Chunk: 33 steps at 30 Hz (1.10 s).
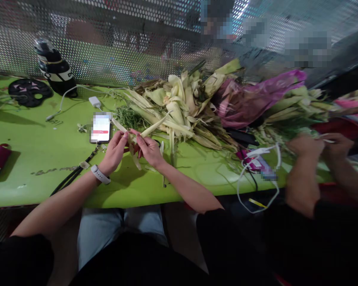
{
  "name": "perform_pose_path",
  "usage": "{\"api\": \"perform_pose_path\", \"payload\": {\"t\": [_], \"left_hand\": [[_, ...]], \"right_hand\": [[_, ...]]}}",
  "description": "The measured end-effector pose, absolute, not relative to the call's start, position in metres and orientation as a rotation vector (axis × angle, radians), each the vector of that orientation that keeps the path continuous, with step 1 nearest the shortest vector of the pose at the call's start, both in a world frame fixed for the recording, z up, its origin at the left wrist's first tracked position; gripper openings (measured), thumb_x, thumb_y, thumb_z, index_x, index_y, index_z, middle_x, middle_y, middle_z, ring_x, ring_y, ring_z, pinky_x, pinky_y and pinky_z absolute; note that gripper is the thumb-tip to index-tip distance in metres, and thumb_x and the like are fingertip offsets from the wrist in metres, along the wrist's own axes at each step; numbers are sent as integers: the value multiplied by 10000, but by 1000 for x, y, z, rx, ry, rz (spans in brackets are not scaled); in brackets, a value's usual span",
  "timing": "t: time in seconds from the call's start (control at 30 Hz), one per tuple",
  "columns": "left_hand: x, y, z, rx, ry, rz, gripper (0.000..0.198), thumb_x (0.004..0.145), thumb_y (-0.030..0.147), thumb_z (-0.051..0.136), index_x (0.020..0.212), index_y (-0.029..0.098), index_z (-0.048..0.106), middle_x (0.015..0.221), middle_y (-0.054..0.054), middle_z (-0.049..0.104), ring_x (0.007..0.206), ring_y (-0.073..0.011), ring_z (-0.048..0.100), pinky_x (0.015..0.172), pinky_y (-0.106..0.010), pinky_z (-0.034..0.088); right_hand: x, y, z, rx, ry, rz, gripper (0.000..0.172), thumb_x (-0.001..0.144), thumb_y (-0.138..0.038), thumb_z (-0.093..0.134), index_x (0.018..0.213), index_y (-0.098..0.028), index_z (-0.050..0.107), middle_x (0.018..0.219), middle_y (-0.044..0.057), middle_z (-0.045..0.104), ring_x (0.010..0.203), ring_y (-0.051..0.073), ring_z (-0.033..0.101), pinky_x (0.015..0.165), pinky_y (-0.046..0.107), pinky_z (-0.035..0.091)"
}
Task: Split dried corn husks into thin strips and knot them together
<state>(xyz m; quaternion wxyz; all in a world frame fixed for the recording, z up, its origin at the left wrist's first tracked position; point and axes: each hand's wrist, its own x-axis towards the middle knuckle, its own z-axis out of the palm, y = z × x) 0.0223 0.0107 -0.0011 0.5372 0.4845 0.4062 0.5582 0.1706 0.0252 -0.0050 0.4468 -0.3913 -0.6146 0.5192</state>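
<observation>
Pinching corn-husk strips [155,126] toward front edge of green table [48,139]: left hand [116,149], right hand [149,150], fingertips nearly closed on them, probably for control; husk pile [179,111] farther back, presumably for reach.

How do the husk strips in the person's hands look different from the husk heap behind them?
The husk strips are narrow, while the husk heap includes much broader leaves.
The strips are held between the left hand and right hand; the heap lies on the green table.
The strips look uniformly pale, whereas the heap mixes cream, green and brown.
Both contain pale, long leafy pieces.
</observation>
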Motion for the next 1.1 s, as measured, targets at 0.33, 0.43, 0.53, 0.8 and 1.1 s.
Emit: {"api": "perform_pose_path", "payload": {"t": [0.33, 0.43, 0.53, 0.8, 1.1], "left_hand": [[23, 7, 7, 1042, 992, 1275, 145, 887, 342, 628, 942, 208, 633, 627, 43, 461, 454, -59, 372, 385, -179, 270], [22, 9, 6, 1019, 988, 1275, 204, 855, 384, 670, 913, 188, 675, 660, 24, 506, 457, -53, 349, 387, -196, 242], [19, 11, 6, 1021, 943, 1189, 267, 828, 432, 700, 813, 165, 689, 556, 41, 407, 436, -55, 299, 392, -212, 202], [14, 11, 10, 1087, 876, 1015, 333, 810, 443, 722, 996, 167, 713, 535, 76, 394, 421, -39, 309, 406, -181, 259], [14, 17, -1, 1401, 1057, 1006, 251, 769, 298, 739, 972, 151, 732, 873, -55, 730, 744, -138, 621, 684, -269, 499]], "right_hand": [[170, 26, -6, -999, -1542, 1221, 459, 909, -532, 534, 1219, -237, 700, 710, -17, 564, 578, 82, 512, 524, 199, 486], [172, 28, -6, -1010, -1537, 1220, 464, 906, -540, 530, 1220, -242, 698, 737, -13, 574, 613, 87, 531, 525, 192, 488], [176, 30, -2, -1036, -1488, 1220, 491, 909, -551, 524, 1259, -240, 672, 693, -23, 553, 579, 86, 516, 513, 197, 493], [181, 35, 5, -1047, -1348, 1258, 554, 885, -636, 507, 1144, -189, 706, 728, 13, 632, 592, 112, 579, 528, 242, 525], [182, 35, 3, -1047, -1629, 899, 481, 895, -604, 529, 792, -194, 758, 822, 57, 663, 757, 161, 628, 773, 325, 520]]}}
